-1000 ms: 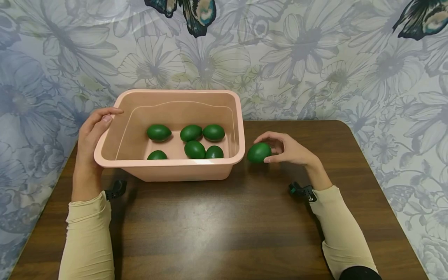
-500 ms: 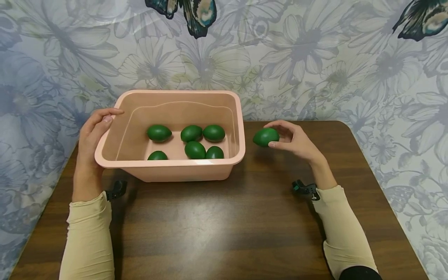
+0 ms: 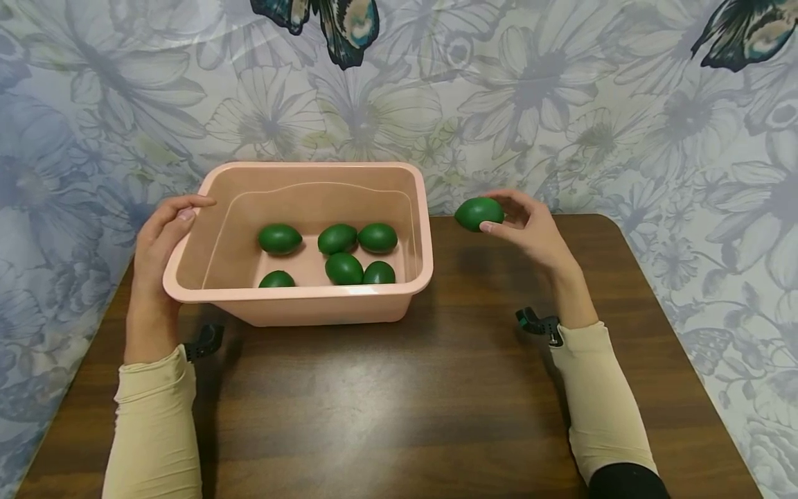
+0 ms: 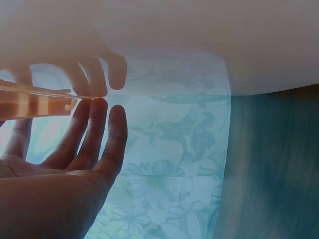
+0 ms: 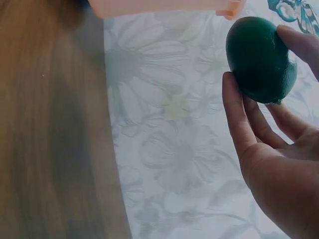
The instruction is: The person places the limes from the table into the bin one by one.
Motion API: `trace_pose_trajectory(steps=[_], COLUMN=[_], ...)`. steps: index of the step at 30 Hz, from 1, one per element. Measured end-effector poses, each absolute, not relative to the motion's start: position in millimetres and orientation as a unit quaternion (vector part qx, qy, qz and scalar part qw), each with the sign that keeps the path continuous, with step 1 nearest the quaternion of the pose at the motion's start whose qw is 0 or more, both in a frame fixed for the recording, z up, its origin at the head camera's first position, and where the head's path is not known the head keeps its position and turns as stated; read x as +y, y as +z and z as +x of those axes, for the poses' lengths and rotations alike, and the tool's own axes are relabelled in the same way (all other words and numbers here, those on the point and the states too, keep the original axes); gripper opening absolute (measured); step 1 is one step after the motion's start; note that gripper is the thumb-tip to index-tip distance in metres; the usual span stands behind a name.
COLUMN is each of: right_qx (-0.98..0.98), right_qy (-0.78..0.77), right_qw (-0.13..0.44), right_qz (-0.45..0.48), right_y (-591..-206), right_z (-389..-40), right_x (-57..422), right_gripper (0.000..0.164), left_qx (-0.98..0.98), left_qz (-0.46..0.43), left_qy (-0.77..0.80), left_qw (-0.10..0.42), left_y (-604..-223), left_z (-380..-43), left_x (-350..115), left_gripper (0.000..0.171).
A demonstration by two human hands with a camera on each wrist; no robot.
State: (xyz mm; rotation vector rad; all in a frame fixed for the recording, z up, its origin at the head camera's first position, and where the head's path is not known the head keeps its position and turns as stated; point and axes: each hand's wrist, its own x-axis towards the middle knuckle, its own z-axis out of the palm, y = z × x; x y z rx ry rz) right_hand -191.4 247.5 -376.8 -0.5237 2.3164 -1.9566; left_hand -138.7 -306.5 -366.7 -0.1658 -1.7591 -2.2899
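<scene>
A pale pink plastic tub (image 3: 324,310) stands on the table, with several dark green limes (image 3: 280,239) lying on its floor. At its left end my left hand (image 3: 156,249) holds the rim; in the left wrist view the fingers (image 4: 117,132) reach along the tub's outer side. To the right of the tub, my right hand (image 3: 533,232) pinches another lime (image 3: 479,213) between thumb and fingers, raised above the table. The right wrist view shows this lime (image 5: 259,59) closely, its small nub at the lower end.
The brown wooden table (image 3: 374,402) reaches back to a wall covering (image 3: 536,90) printed with flowers and butterflies. Its rounded far right corner lies behind my right arm. A dark band with a small device (image 3: 539,326) sits on each wrist.
My right hand has lifted the lime from beside the tub's right end, moving it up, back and slightly right. The left hand stays on the rim, and the limes inside lie as before.
</scene>
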Motion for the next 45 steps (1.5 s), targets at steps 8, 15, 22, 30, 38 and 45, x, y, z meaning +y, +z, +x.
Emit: trace_pose_trajectory(steps=[8, 15, 22, 30, 38, 45], right_qx=[0.75, 0.732, 0.707, 0.74, 0.744, 0.719], right_qy=[-0.636, -0.655, -0.675, -0.64, -0.632, -0.651], right_qw=[-0.016, -0.054, -0.088, -0.117, -0.138, -0.141], right_qz=[-0.178, -0.179, -0.192, -0.172, -0.168, -0.196], right_y=[-362.4, -346.8, -341.5, -316.8, -307.6, -300.4], right_z=[-198.0, -202.7, -217.3, -200.2, -196.6, -196.1], right_x=[249.4, 230.4, 208.0, 186.2, 172.8, 136.4], right_gripper=[0.045, 0.046, 0.045, 0.046, 0.046, 0.046], left_qx=[-0.6, -0.603, -0.609, -0.606, -0.593, -0.595], left_qz=[-0.058, -0.055, -0.048, -0.053, -0.055, -0.057], left_qy=[-0.787, -0.785, -0.781, -0.783, -0.793, -0.791], left_qw=[0.13, 0.133, 0.134, 0.131, 0.129, 0.13], left_y=[-368.0, -369.6, -369.0, -368.1, -368.5, -369.2], left_z=[-137.5, -136.2, -136.1, -138.6, -140.1, -140.6], left_x=[-309.6, -310.8, -309.1, -304.7, -304.1, -305.5], left_gripper=[0.038, 0.038, 0.037, 0.037, 0.037, 0.037])
